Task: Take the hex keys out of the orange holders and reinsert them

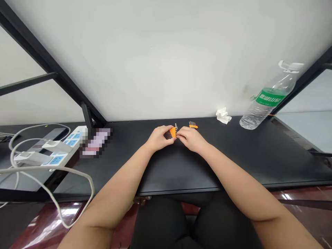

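Note:
Near the middle of the black table, my left hand [158, 139] is closed around an orange hex key holder [173, 132]. Dark key shafts stick out of its left side, and short bent metal ends stand at its right side. My right hand [191, 139] meets that right side with thumb and fingers pinched on what looks like one of the hex keys; the fingertips mostly hide it. Just behind my right hand lies a second orange holder [193, 126], its row of metal keys pointing toward the wall.
A crumpled white tissue [223, 116] and a large water bottle [267, 98] stand toward the back right. To the left are a blurred-out item [95, 142], a power strip [71, 141] with white chargers, and a loose white cable [64, 168] looping over the table's front edge.

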`<state>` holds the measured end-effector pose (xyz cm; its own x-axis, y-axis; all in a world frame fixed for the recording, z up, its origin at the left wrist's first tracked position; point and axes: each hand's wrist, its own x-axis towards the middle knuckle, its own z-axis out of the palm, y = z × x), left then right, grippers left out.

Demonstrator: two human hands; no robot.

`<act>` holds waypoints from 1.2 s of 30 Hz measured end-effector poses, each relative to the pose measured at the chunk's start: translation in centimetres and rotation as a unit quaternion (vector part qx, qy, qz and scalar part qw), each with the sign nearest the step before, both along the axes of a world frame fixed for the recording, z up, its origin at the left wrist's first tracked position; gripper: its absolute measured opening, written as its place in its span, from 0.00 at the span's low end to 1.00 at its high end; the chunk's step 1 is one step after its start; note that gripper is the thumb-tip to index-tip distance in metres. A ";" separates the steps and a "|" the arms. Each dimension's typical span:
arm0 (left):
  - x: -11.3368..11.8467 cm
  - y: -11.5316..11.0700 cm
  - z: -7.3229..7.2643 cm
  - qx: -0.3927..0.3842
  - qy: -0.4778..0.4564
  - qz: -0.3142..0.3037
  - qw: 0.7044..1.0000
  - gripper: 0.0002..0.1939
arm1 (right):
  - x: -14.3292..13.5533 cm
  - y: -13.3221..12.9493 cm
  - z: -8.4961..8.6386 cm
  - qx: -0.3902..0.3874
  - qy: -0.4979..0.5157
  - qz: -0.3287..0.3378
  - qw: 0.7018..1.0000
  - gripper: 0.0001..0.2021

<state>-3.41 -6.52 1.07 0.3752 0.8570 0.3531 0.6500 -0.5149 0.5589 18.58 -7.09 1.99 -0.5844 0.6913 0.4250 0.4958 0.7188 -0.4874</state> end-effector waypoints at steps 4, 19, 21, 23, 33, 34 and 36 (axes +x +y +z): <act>0.0 0.0 0.0 -0.006 -0.011 -0.002 1.000 0.23 | -0.1 -0.1 -0.1 0.012 -0.005 -0.002 1.000 0.09; 0.1 -0.4 0.7 -0.060 -0.008 -0.045 0.997 0.19 | 0.0 -0.5 0.6 -0.035 -0.112 -0.123 0.985 0.05; 0.2 -0.5 0.8 -0.079 -0.011 -0.055 0.995 0.18 | 0.1 -0.6 0.7 -0.050 -0.082 -0.123 0.988 0.13; 0.3 -0.5 0.8 -0.103 -0.021 -0.066 0.992 0.16 | 0.1 -0.6 0.5 -0.072 -0.047 -0.086 0.993 0.19; 1.0 -0.3 0.2 -0.194 -0.041 -0.058 0.978 0.20 | -1.2 0.1 -1.7 -0.228 0.039 -0.057 0.971 0.06; 1.0 -0.3 0.1 -0.200 -0.048 -0.060 0.977 0.19 | -1.2 0.1 -1.6 -0.241 0.038 -0.063 0.968 0.07; 1.0 -0.2 0.0 -0.208 -0.067 -0.062 0.974 0.18 | -1.1 0.0 -1.5 -0.259 0.028 -0.076 0.962 0.09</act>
<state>-2.40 -6.76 1.09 0.4593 0.8874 0.0387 0.5036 -0.2961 0.8116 17.43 -7.10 0.49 -0.4457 0.8948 0.0277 0.5390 0.2930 -0.7897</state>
